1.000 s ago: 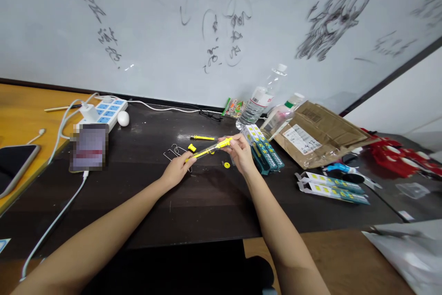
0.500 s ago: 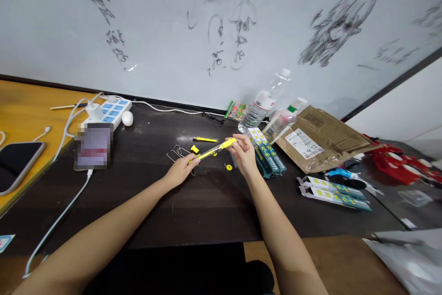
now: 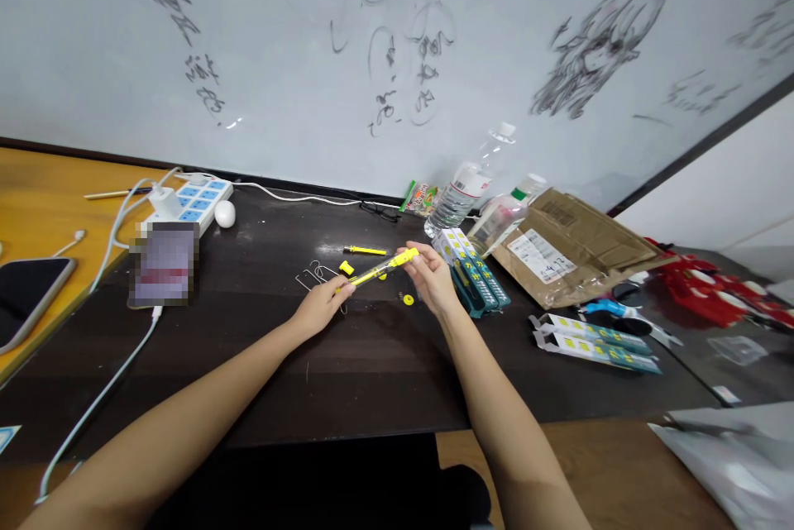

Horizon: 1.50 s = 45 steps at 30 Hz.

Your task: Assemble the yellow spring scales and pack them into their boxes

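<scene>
Both hands hold one slim yellow and clear tool [image 3: 375, 269], like a tester pen, over the dark table [image 3: 372, 365]. My left hand [image 3: 322, 305] pinches its lower left end. My right hand [image 3: 429, 275] grips the yellow upper right end with closed fingers. Loose parts lie around them: a second yellow pen piece [image 3: 365, 250], a small yellow cap [image 3: 346, 268], a yellow ring [image 3: 408, 298] and bent wire clips [image 3: 313, 274].
Teal packaged boxes [image 3: 471, 269] lie right of my hands, two more packs [image 3: 592, 341] farther right. Bottles [image 3: 462, 187] and a cardboard parcel [image 3: 576, 245] stand behind. A power strip [image 3: 189, 203], cables and a phone [image 3: 28, 290] are at left. A whiteboard rises at the back.
The hands and the yellow tool have kept almost the same pose; only the view shifted slightly.
</scene>
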Each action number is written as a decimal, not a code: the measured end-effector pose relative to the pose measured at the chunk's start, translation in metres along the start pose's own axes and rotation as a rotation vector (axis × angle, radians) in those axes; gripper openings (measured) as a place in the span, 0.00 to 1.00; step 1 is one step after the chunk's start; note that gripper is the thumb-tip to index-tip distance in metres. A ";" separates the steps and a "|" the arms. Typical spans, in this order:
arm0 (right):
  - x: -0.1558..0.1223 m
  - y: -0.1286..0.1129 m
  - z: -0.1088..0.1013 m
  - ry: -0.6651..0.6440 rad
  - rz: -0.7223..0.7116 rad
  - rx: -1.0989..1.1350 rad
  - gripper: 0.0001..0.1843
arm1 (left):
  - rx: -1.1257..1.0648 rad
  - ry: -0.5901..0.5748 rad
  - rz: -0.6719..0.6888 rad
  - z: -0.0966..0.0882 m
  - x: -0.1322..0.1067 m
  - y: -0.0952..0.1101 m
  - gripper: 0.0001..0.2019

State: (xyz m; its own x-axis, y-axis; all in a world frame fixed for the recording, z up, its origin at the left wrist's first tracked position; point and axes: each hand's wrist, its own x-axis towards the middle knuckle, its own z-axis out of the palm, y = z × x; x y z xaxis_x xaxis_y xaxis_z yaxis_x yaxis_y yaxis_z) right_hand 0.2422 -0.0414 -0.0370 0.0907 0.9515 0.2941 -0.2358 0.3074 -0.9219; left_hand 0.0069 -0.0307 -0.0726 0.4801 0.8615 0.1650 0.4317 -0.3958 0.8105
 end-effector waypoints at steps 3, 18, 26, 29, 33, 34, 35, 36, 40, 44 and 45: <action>0.000 0.000 0.000 -0.005 0.002 0.029 0.14 | 0.007 -0.003 0.001 0.000 0.000 0.001 0.16; 0.000 -0.004 -0.002 0.043 -0.075 -0.166 0.15 | -0.017 -0.006 0.024 0.000 0.001 -0.002 0.17; -0.001 -0.007 0.001 0.018 -0.037 -0.114 0.15 | 0.093 0.032 0.021 -0.005 -0.003 0.005 0.18; -0.001 -0.002 0.005 0.001 0.014 -0.081 0.16 | 0.236 0.113 0.061 -0.010 -0.005 0.012 0.19; -0.002 0.001 0.008 -0.021 0.049 -0.021 0.17 | 0.321 0.144 0.125 -0.012 -0.003 0.013 0.20; -0.003 0.001 0.009 -0.025 0.048 -0.013 0.16 | 0.329 0.126 0.144 -0.011 -0.003 0.012 0.20; -0.003 0.001 0.011 -0.031 0.046 -0.009 0.16 | 0.333 0.103 0.163 -0.009 -0.003 0.011 0.19; -0.004 0.001 0.013 -0.038 0.046 -0.009 0.16 | 0.331 0.077 0.182 -0.007 -0.003 0.010 0.19; -0.010 0.004 0.024 -0.085 0.056 -0.036 0.16 | 0.253 0.073 0.258 0.005 -0.007 0.015 0.17; -0.018 0.007 0.037 -0.156 0.066 -0.099 0.15 | 0.154 0.182 0.330 0.008 -0.011 0.027 0.24; -0.020 0.007 0.039 -0.170 0.064 -0.104 0.15 | 0.148 0.185 0.340 0.007 -0.012 0.029 0.25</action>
State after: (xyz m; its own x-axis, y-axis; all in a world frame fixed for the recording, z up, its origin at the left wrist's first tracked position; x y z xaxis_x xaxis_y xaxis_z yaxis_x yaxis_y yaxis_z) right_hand 0.2007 -0.0576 -0.0392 -0.0875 0.9605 0.2642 -0.1334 0.2515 -0.9586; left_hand 0.0191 -0.0549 -0.0547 0.4751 0.7109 0.5185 0.3834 -0.6976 0.6053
